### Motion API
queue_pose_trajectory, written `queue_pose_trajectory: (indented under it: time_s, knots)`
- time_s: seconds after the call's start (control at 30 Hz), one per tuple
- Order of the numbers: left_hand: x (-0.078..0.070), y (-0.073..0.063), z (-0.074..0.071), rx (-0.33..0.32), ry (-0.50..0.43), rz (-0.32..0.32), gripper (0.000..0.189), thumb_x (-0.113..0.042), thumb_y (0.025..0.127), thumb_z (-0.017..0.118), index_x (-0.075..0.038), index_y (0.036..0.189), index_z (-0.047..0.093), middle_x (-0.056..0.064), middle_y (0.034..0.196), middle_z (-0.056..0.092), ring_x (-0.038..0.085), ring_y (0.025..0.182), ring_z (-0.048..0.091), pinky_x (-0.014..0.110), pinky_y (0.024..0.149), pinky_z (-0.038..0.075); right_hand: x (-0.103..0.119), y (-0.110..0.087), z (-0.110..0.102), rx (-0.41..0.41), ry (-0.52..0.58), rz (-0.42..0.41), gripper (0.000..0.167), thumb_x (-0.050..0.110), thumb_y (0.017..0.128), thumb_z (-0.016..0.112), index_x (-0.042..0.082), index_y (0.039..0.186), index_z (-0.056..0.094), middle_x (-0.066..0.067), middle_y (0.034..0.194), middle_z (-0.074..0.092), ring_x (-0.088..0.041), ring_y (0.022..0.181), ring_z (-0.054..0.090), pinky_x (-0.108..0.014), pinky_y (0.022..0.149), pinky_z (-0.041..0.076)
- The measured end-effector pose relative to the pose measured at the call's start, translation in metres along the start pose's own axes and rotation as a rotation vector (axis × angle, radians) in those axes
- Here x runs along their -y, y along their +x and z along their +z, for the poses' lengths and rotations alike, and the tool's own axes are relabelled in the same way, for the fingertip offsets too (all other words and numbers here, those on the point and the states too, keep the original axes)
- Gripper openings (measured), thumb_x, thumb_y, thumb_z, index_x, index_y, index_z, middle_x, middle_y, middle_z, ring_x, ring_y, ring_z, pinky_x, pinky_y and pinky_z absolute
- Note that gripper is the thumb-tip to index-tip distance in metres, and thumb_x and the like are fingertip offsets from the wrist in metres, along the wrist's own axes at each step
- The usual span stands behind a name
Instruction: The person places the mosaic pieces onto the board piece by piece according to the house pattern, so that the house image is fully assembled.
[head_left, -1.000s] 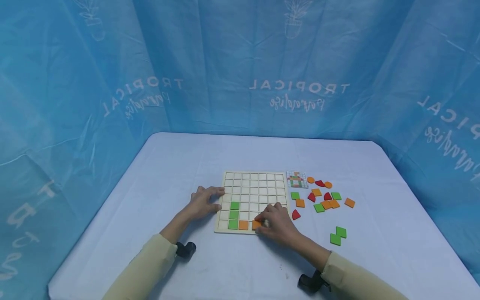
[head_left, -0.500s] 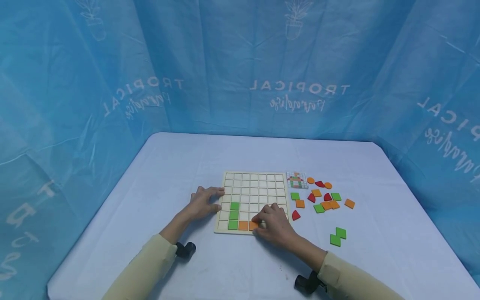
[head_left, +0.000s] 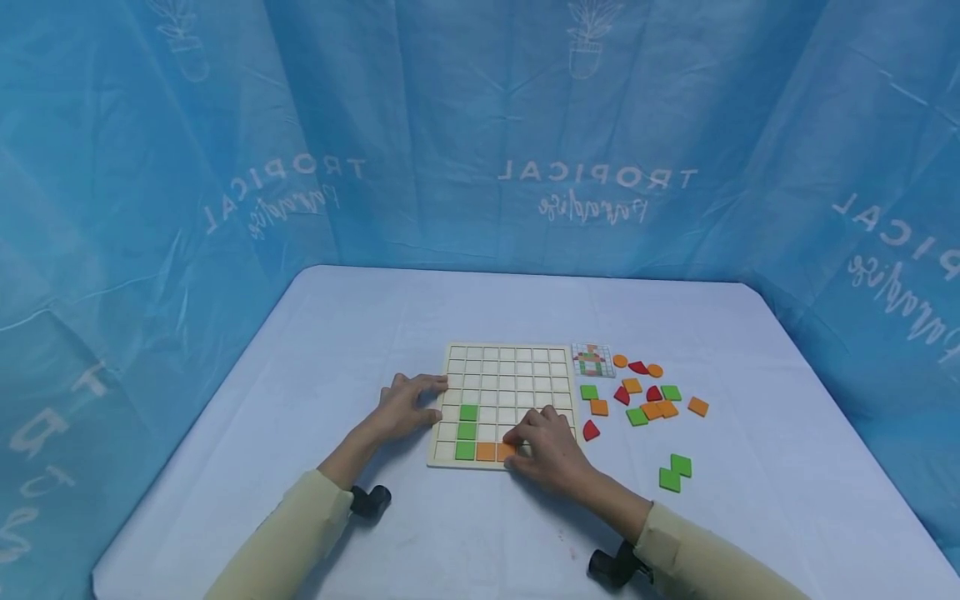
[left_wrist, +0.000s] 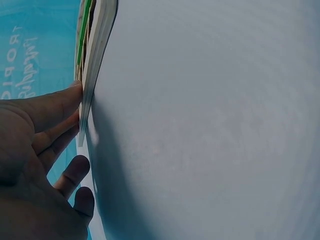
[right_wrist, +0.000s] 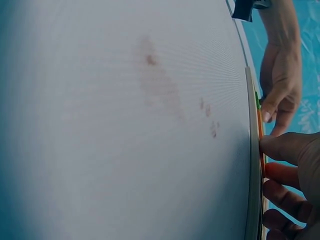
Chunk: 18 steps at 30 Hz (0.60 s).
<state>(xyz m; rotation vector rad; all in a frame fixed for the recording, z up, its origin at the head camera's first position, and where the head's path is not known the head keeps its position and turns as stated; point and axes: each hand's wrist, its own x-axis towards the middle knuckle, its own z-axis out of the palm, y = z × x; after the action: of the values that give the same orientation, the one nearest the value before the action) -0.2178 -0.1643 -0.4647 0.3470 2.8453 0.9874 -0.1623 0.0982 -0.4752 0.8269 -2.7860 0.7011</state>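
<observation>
A pale wooden grid board (head_left: 536, 383) lies on the table. Along its left edge the left hand (head_left: 403, 403) rests thumb and fingertips, the fingers fairly straight. Over the bottom row, the right hand (head_left: 551, 448) pinches an orange square tile (head_left: 505, 451) between thumb and index finger, down at its cell. Left of that tile are another orange tile (head_left: 486, 451) and a green tile (head_left: 466, 450), with two more green tiles stacked up the same column. In the right wrist view, the thumb (right_wrist: 282, 146) presses at the orange tile by the board's near edge.
A small pattern card (head_left: 593, 361) lies beside the board's upper right. Loose orange, green and red pieces are scattered to the right, including a red quarter-round piece (head_left: 591, 430) near the board and two green squares (head_left: 671, 479) nearer the front. Blue curtains surround the white table (head_left: 360, 325).
The right hand has slid the orange tile slightly left, against the neighbouring orange tile, and has since stayed there. The left hand has kept its place at the board's edge.
</observation>
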Motion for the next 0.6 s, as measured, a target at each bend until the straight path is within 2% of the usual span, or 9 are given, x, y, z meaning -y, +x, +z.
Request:
queue_pose_trajectory:
  time_s: [0.27,0.6]
  knots:
    - [0.0001,0.0007,-0.0008,0.003,0.006,-0.004,0.048,-0.016,0.081,0.077,-0.011,0.127,0.063,0.000,0.139,0.053,0.018,0.094,0.037,0.042,0.084,0.026,-0.0016,0.0007,0.0007,-0.017,0.006,-0.005,0.027,0.029,0.073,0.085,0.017,0.095,0.076,0.007,0.088,0.057,-0.014,0.086,0.041,-0.034,0.074,0.035]
    - [-0.0007,0.0006,0.0010,-0.005,0.044,-0.004,0.049,-0.016,0.081,0.076,-0.012,0.127,0.063,0.001,0.138,0.053,0.018,0.093,0.038,0.044,0.085,0.027,-0.0023,-0.0017,0.0008,-0.005,0.026,0.027,0.029,0.031,0.072,0.085,0.017,0.096,0.076,0.007,0.089,0.057,-0.014,0.088,0.042,-0.035,0.075,0.035]
